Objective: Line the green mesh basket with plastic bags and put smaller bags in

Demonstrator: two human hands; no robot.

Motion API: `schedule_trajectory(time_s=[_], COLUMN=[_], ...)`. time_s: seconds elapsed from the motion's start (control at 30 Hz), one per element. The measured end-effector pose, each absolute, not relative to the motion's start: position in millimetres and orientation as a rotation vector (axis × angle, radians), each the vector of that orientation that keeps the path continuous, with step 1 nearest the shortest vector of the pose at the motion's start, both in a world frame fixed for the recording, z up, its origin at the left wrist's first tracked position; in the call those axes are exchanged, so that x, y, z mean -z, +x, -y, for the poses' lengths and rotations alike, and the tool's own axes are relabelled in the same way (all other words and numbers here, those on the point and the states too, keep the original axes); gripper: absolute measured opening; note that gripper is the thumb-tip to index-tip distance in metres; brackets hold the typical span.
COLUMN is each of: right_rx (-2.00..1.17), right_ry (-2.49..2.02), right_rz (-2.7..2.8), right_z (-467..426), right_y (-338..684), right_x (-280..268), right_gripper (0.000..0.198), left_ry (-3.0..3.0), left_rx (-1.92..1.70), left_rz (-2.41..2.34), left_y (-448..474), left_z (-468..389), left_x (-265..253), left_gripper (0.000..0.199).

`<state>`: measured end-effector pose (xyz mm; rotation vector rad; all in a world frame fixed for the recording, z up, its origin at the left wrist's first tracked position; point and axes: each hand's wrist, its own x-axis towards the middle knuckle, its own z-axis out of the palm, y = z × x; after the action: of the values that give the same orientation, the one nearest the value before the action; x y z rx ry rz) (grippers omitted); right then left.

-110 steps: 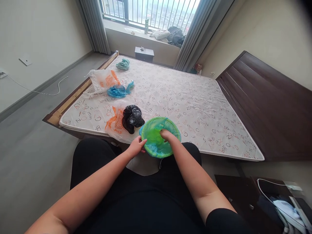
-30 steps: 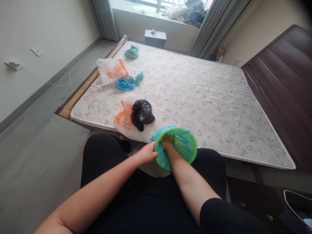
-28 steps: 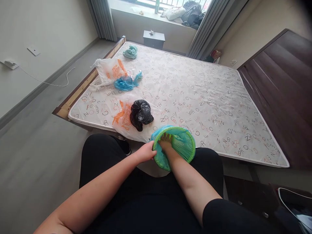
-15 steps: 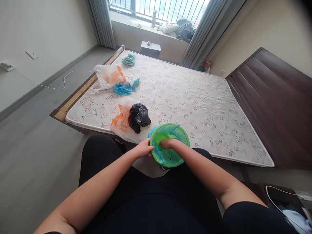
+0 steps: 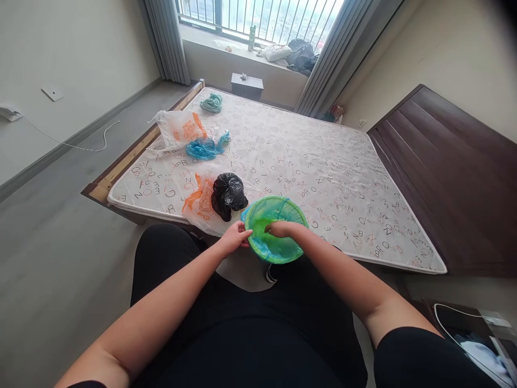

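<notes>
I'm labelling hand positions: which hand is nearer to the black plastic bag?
Left. The left hand holds the rim of the green basket, just below the black plastic bag in the picture; the right hand is inside the basket, farther right.

A bedroom, by the look of it: a letter-printed mattress (image 5: 323,172) on a bed frame (image 5: 123,160), a dark headboard (image 5: 440,183) at the mattress's right end, and beyond its far side a nightstand (image 5: 246,83), grey curtains (image 5: 163,43) and a barred window (image 5: 262,20).

Your head-worn camera looks from above, just off the near edge of the mattress (image 5: 307,161), facing forward and down across it, with the headboard (image 5: 444,183) to its right and the window (image 5: 262,21) beyond.
</notes>
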<state>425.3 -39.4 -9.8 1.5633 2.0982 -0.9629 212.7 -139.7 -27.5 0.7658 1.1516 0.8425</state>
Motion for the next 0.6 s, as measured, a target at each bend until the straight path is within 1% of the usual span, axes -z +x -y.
schedule_trajectory(time_s=[0.07, 0.13, 0.2, 0.23, 0.33, 0.37, 0.4, 0.47, 0.53, 0.57, 0.6], right_rx=[0.957, 0.863, 0.758, 0.691, 0.531, 0.577, 0.699, 1.104, 1.500, 1.617, 1.655], right_ry=[1.509, 1.639, 1.869, 2.057, 2.507, 2.619, 2.716, 2.849, 2.868, 2.851, 2.830], right_rz=[-2.256, -2.476, -2.542, -2.527, -2.366, -2.271, -2.150, -1.848, -1.598, -1.547, -1.555], right_z=[31, 31, 37, 41, 57, 62, 66, 75, 83, 86, 89], right_y=[439, 459, 483, 495, 528, 535, 540, 545, 543, 541, 540], right_x=[-13, -35, -49, -52, -43, -35, -26, -6, 11, 17, 21], right_gripper=[0.029, 0.031, 0.038, 0.039, 0.037, 0.036, 0.036, 0.040, 0.041, 0.039, 0.036], left_ry=[0.731, 0.687, 0.643, 0.625, 0.593, 0.588, 0.583, 0.583, 0.608, 0.631, 0.656], left_rx=[-0.850, -0.839, -0.829, -0.829, -0.828, -0.825, -0.822, -0.815, -0.808, -0.803, -0.793], left_rz=[-1.141, -1.112, -1.066, -1.042, -1.006, -1.009, -1.019, -1.056, -1.115, -1.151, -1.192], left_y=[212, 211, 210, 209, 207, 206, 205, 205, 205, 206, 207], left_z=[137, 134, 131, 130, 126, 125, 125, 124, 123, 122, 121], left_x=[29, 31, 34, 35, 38, 39, 39, 40, 42, 43, 45], left_gripper=[0.047, 0.051, 0.056, 0.058, 0.060, 0.058, 0.055, 0.047, 0.038, 0.034, 0.029])
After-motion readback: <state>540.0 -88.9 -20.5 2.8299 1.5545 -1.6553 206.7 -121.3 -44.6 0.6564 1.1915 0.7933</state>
